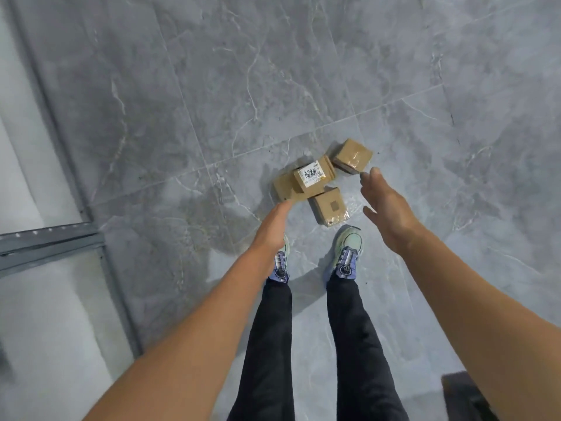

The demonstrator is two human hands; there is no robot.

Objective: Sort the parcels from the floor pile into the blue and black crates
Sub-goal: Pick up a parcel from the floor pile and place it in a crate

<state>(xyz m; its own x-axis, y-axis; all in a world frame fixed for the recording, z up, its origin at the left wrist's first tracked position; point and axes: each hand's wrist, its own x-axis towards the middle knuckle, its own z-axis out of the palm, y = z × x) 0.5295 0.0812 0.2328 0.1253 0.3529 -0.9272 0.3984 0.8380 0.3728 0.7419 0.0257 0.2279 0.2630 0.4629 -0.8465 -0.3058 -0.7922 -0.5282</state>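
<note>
Four parcels (315,180) lie huddled on the floor (212,101) just ahead of the shoes (349,247), squarely between two open, empty hands, the left hand (277,221) nearest the pile's left edge, the right hand (387,205) by its right box (352,154).

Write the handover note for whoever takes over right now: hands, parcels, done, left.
Left hand: open, empty, fingertips at the left edge of the pile.
Right hand: open, empty, over the pile's right side.
Parcels: four brown boxes clustered on the floor; the labelled parcel lies on top.
Crates: neither clearly in view.
Done: cannot tell from here.
Left: pick up and sort all four.
</note>
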